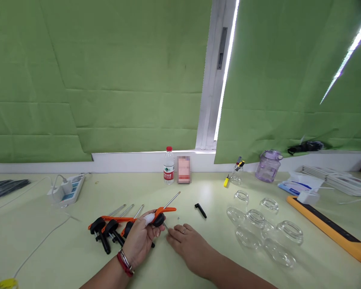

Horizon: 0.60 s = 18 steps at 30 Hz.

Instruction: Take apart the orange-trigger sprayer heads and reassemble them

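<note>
My left hand (142, 237) is closed around an orange and black tool (160, 216) with a thin metal rod slanting up to the right; its exact kind is unclear. White wrapping covers my left thumb. Palm down on the table lies my right hand (189, 245), fingers stretched, their tips close to the tool's lower rod end. Whether they touch it I cannot tell. Several similar orange and black tools (104, 235) lie side by side to the left, partly hidden behind my left hand. A black handle-like piece (201, 210) and a tiny part (178, 218) rest beyond my right hand.
Several clear glass vessels (255, 218) stand at the right, near an orange and black bar (327, 228). Along the back are a water bottle (169, 168), a phone (184, 170) and a purple jug (268, 166). A power strip (69, 189) with cables lies left.
</note>
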{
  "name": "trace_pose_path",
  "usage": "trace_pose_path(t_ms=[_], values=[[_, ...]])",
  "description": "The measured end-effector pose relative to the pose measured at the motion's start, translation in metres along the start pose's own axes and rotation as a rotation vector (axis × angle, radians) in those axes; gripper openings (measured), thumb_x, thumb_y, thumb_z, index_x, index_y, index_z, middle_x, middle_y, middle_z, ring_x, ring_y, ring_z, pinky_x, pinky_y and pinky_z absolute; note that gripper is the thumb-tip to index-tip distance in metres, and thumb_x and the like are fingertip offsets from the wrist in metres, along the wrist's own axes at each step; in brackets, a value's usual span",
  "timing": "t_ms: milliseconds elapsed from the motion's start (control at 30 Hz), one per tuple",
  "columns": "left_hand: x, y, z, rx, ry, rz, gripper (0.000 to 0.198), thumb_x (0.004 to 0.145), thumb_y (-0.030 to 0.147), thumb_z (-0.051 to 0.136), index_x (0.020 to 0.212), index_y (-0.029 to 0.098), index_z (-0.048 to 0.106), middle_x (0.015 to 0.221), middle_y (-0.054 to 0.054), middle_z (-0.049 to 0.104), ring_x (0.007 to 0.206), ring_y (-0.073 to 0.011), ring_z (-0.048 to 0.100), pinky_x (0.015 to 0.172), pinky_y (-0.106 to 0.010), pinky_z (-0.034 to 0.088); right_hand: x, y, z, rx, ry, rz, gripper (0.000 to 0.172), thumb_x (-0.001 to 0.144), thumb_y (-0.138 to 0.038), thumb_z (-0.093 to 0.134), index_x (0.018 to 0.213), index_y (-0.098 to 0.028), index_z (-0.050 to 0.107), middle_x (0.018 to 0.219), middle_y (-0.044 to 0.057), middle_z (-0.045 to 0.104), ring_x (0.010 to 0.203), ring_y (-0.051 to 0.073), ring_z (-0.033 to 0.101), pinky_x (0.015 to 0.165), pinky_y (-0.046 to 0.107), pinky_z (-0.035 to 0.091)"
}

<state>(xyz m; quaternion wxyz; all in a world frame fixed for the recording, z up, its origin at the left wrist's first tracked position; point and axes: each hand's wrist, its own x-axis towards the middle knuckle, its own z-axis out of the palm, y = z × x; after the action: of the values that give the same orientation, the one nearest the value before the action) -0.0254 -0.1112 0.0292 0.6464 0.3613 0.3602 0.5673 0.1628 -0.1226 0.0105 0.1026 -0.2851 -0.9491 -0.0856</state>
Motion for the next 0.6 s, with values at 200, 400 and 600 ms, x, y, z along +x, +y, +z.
trace_pose_path(t_ms=[200, 400, 600], values=[[0.001, -0.004, -0.002, -0.002, 0.031, -0.009, 0.013, 0.08, 0.021, 0.054, 0.088, 0.012, 0.059, 0.077, -0.007, 0.064, 0.059, -0.0158, 0.062, 0.047, -0.023, 0.042, -0.002, -0.004, 0.001, -0.052, -0.019, -0.104, 0.013, 0.082, -0.012, 0.048, 0.092, -0.013, 0.057, 0.086, 0.006, 0.061, 0.079, 0.018, 0.05, 0.075, 0.029, 0.038], [-0.001, -0.007, 0.0, -0.014, 0.028, -0.031, 0.014, 0.079, 0.022, 0.056, 0.088, 0.013, 0.06, 0.076, -0.006, 0.065, 0.058, -0.0155, 0.062, 0.045, -0.022, 0.042, -0.004, -0.017, 0.004, -0.092, 0.073, -0.308, 0.007, 0.082, -0.013, 0.05, 0.078, -0.015, 0.055, 0.072, 0.001, 0.057, 0.064, 0.015, 0.048, 0.067, 0.028, 0.038], [-0.006, -0.008, 0.01, -0.041, -0.007, -0.078, 0.018, 0.078, 0.023, 0.058, 0.092, 0.012, 0.06, 0.076, -0.007, 0.066, 0.057, -0.0152, 0.062, 0.045, -0.022, 0.041, 0.0, -0.038, 0.027, 0.014, 0.171, -0.349, 0.021, 0.087, -0.02, 0.049, 0.066, -0.021, 0.053, 0.063, -0.001, 0.059, 0.059, 0.012, 0.05, 0.059, 0.025, 0.038]])
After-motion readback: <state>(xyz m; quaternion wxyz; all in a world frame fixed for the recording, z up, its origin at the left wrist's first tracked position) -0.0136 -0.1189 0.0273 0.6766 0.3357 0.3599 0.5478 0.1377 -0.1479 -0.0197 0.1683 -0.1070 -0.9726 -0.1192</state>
